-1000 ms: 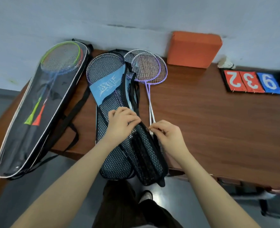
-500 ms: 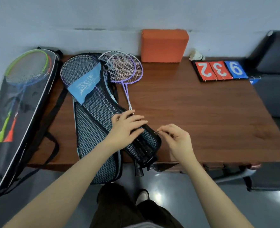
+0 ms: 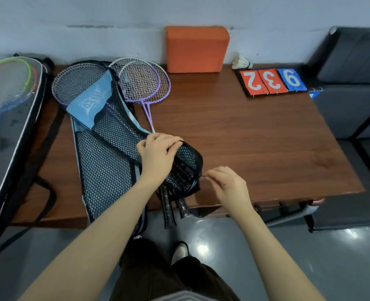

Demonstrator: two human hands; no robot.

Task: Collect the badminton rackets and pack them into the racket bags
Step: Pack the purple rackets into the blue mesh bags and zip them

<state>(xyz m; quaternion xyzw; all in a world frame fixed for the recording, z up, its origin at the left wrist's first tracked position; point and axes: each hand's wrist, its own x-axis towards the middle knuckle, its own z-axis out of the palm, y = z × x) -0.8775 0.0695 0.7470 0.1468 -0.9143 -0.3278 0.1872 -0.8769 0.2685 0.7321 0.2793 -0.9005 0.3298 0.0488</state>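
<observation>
Two purple-framed rackets [image 3: 144, 84] lie on the wooden table [image 3: 245, 135], heads toward the wall. Their shafts run into a black and blue mesh racket bag [image 3: 112, 131], and their black grips [image 3: 169, 209] stick out past the table's front edge. My left hand [image 3: 157, 156] presses down on the bag's narrow end, fingers curled over the mesh. My right hand [image 3: 225, 184] pinches the small zipper pull at the bag's end. A second mesh bag [image 3: 102, 174] lies underneath. At the far left a large black bag [image 3: 8, 131] holds rackets with green and orange frames.
An orange foam block [image 3: 197, 48] stands against the wall. A shuttlecock [image 3: 241, 63] and a flip scoreboard [image 3: 271, 80] showing 2, 3, 9 lie at the back right. A dark sofa [image 3: 353, 83] borders the table's right side. Bag straps hang off the front left edge.
The view has swung right and closer. My right hand has drawn the zipper pull along to the bag's narrow end. My left hand stays pressed on the mesh.
</observation>
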